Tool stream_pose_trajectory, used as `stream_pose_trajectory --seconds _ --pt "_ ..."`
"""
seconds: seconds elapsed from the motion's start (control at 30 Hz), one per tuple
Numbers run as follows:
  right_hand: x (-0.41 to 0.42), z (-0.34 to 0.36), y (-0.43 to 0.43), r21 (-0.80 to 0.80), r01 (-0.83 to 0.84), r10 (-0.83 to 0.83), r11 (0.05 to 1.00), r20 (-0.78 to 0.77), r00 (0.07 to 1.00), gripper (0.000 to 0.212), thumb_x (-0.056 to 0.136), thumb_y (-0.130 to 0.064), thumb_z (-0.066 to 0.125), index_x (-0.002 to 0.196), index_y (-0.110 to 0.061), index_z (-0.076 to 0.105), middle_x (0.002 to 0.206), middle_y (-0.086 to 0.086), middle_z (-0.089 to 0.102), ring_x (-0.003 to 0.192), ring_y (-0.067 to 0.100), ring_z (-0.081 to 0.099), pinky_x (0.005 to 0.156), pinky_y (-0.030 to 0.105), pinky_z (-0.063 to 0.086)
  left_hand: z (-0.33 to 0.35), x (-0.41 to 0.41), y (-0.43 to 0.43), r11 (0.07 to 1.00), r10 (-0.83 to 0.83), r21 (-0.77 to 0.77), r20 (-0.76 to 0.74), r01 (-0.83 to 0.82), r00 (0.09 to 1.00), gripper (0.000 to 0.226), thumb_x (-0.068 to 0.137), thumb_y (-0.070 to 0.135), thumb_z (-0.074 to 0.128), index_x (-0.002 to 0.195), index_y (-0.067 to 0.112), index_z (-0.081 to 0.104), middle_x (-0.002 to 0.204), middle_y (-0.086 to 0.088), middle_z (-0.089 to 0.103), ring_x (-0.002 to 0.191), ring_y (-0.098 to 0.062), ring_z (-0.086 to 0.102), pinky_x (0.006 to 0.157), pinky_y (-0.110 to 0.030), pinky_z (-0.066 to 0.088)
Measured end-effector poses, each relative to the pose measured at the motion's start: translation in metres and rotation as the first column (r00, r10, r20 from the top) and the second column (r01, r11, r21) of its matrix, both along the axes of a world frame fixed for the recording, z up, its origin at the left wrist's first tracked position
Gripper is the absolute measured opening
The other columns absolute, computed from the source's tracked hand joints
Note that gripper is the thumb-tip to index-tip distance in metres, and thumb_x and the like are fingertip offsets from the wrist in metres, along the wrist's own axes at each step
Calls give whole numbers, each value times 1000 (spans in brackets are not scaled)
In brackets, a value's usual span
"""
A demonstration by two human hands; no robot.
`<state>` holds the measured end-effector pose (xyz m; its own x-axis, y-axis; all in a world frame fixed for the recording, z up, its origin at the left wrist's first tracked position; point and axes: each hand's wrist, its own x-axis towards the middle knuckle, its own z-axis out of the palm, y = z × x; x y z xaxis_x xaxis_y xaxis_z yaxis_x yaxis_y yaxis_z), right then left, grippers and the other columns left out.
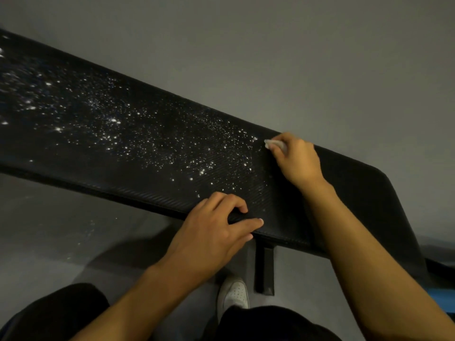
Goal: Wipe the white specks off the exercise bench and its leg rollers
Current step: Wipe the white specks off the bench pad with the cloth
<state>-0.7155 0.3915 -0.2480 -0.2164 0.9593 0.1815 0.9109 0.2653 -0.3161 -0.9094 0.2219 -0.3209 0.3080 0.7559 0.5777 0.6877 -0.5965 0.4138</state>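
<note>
The grey floor (307,50) fills the background. The black bench (152,148) crosses it on a slant, its left end cut off and its right end bending down out of view. Its ribbed pad is strewn with white specks (118,124), thick at the left and none past the right hand (295,158). That hand is clamped on a white wad (273,144), blurred and mostly hidden. The left hand (211,230) grips the bench's near edge, fingers curled on top. Below stand a black post (264,269) and a white shoe (234,291).
</note>
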Motion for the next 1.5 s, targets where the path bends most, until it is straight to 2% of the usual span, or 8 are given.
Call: stream_pose_trajectory --seconds 0.1,0.27,0.37,0.5,0.73,0.97,1.27,1.5 --pt "-17 -6 11 27 -3 3 1000 -25 1000 26 102 -33 59 125 -20 63 114 4 69 96 14 63 81 32 51 -1 1 1 1000 5 13 -8 -5 1000 28 95 36 65 121 30 73 116 -2 60 100 -20 51 75 -40 54" --pt "5 -8 -40 30 -292 293 956 -60 954 26 100 -40 58 120 -27 68 109 -7 69 96 8 65 83 38 56 -1 0 0 1000 6 19 6 -6 1000 28 93 34 72 121 31 72 116 -1 61 101 -19 51 77 -37 52" --pt "6 -4 -21 54 -209 208 976 39 977 26 99 -43 57 119 -30 66 109 -6 68 94 9 64 83 39 56 -1 1 1 999 12 33 -7 -11 1000 28 93 34 71 120 31 73 115 -1 61 100 -18 50 77 -34 51" --pt "-22 -6 29 44 -13 13 999 -11 1000 26 101 -38 59 121 -23 65 108 4 71 96 21 66 76 35 52 0 1 0 1000 16 25 -10 -16 1000 27 94 37 65 120 32 73 114 0 61 100 -18 51 76 -35 52" --pt "1 -6 -28 30 -304 304 952 -2 953 30 100 -44 53 122 -30 66 112 -5 67 98 10 64 81 38 56 -1 1 0 999 15 31 -24 -14 1000 28 94 35 69 122 32 70 116 -1 61 102 -19 53 76 -35 52" --pt "-26 -3 30 31 -101 101 994 11 995 23 101 -38 59 119 -26 68 110 0 70 98 18 65 78 37 54 0 1 -1 999 23 24 -38 -23 999 27 95 36 67 121 33 72 115 0 61 101 -17 51 79 -31 47" --pt "-3 -5 -32 31 -327 327 945 9 945 32 98 -49 50 119 -32 66 111 -9 67 96 7 64 80 39 57 -1 1 -2 999 24 33 -30 -23 999 29 94 34 72 123 32 71 117 0 61 104 -18 54 82 -31 46" --pt "-36 -2 24 9 -137 137 991 -39 990 21 100 -40 60 116 -29 67 109 -5 71 98 14 66 84 45 59 -2 2 -2 998 40 42 -55 -38 998 28 95 35 68 122 32 72 115 -2 62 102 -19 55 81 -29 40"
